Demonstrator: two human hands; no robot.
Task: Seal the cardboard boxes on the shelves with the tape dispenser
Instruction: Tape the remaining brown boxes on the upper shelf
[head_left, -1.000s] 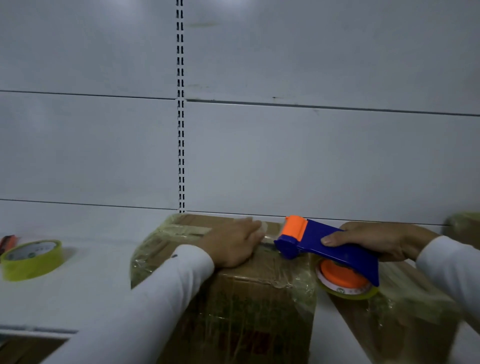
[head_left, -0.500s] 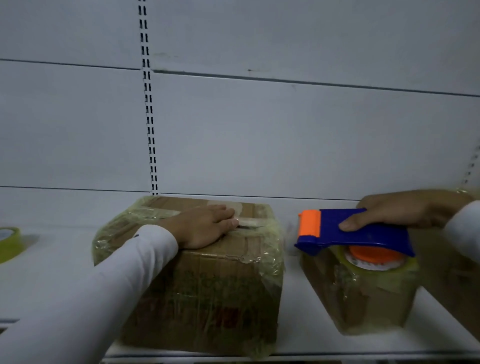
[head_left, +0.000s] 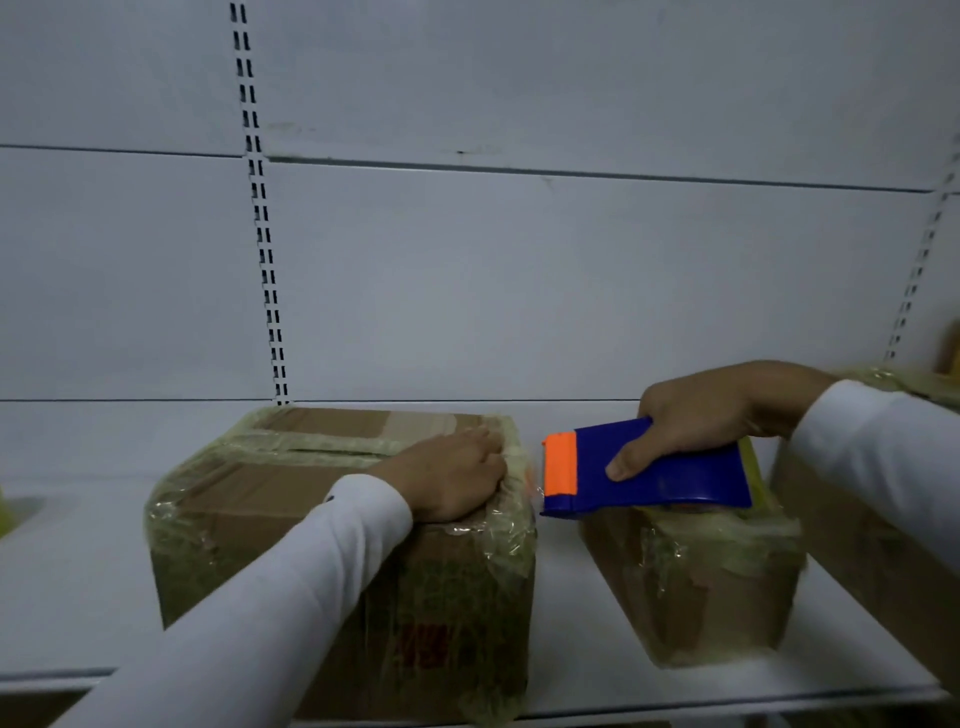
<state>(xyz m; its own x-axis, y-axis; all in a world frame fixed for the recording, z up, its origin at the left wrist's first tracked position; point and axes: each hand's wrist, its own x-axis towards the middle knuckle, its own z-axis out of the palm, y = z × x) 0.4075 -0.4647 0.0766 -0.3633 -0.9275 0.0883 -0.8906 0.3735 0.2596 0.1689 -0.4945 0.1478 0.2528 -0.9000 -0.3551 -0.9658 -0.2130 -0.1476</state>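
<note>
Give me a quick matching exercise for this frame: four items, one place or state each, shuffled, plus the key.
1. left hand
2. right hand
3. tape dispenser
4. smaller box

A. blue with an orange end
B. grips the dispenser
C. under the dispenser, right of the large box
D. rests on the large box's top

Pairs: 1-D, 2-B, 3-A, 4-C
</note>
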